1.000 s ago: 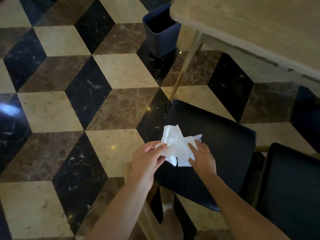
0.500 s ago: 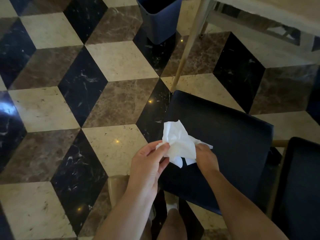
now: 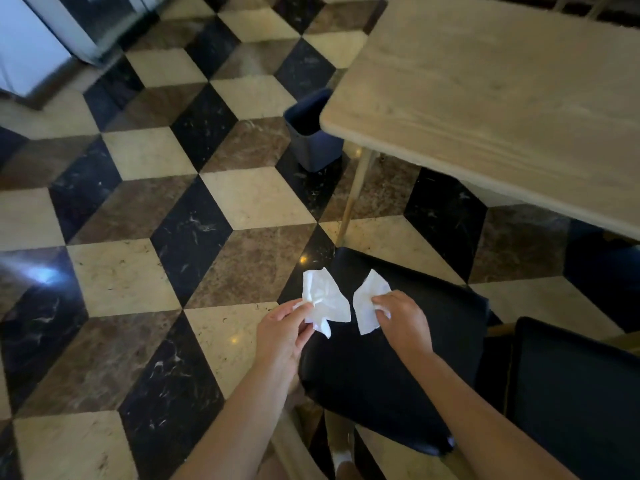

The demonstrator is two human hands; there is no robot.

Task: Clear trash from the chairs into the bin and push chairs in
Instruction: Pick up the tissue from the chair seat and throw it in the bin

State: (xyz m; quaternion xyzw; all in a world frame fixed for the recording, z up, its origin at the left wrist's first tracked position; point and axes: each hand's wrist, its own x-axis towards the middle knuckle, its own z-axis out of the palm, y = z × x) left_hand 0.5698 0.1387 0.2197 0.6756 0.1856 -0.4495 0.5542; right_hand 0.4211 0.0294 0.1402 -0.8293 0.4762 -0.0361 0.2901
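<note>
My left hand (image 3: 282, 332) pinches a crumpled white tissue (image 3: 323, 301) over the left edge of a dark-cushioned chair (image 3: 415, 358). My right hand (image 3: 401, 318) pinches a second, smaller white tissue piece (image 3: 369, 301) above the same seat. A narrow gap separates the two pieces. A dark blue bin (image 3: 313, 133) stands open on the floor beyond the chair, partly under the corner of the pale wooden table (image 3: 502, 98). The chair stands pulled out from the table.
A second dark-cushioned chair (image 3: 575, 393) is at the right, close beside the first. A table leg (image 3: 355, 195) slants down between bin and chair. The floor (image 3: 173, 220) has cube-patterned marble tiles. A white cabinet (image 3: 31, 46) stands far left.
The tissue held together in both hands has come apart into two pieces, one in each hand. The view has tilted up, showing more of the table and the bin.
</note>
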